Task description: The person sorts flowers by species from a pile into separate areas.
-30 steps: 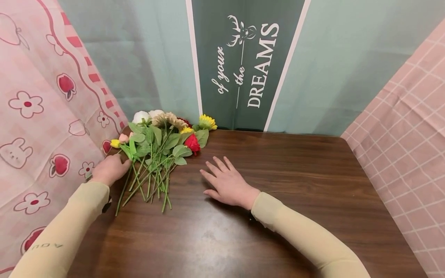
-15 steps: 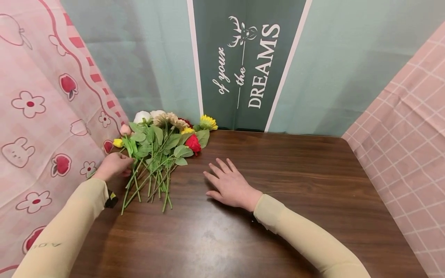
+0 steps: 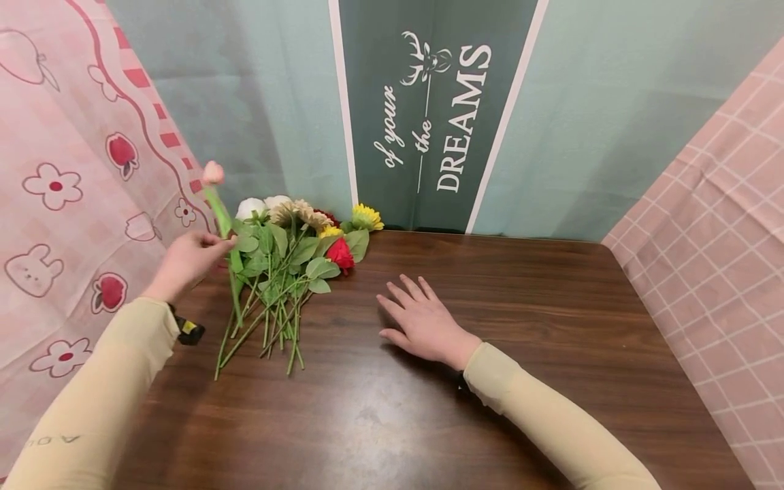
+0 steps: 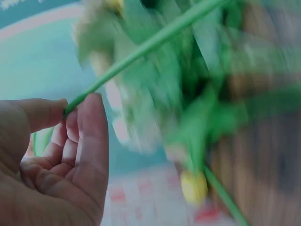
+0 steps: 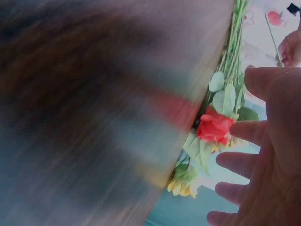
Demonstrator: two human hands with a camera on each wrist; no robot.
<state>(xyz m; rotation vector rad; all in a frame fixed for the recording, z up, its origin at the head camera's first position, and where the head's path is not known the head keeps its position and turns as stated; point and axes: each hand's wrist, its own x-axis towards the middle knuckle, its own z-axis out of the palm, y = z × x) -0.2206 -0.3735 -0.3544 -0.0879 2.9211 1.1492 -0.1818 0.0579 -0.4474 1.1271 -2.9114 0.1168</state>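
My left hand [image 3: 191, 262] pinches the green stem [image 4: 141, 51] of a pink tulip [image 3: 213, 173] between thumb and fingertips. The tulip stands nearly upright, bloom at the top, beside the pile at the table's far left. In that pile lie a red rose [image 3: 340, 254], a yellow daisy-like flower [image 3: 367, 217], white blooms [image 3: 251, 208] and beige ones, their stems pointing toward me. A yellow tulip [image 4: 194, 187] shows blurred in the left wrist view. My right hand [image 3: 429, 327], fingers spread and holding nothing, is over the table right of the pile.
The brown wooden table [image 3: 380, 408] meets a green curtain [image 3: 588, 136] with printed letters at the back. Pink patterned cloth [image 3: 55, 231] hangs along the left side, and pink checked cloth [image 3: 723, 224] along the right.
My left hand has gone from reaching into the pile's left edge to raising the pink tulip out of it. My right hand has shifted slightly right, fingers still spread.
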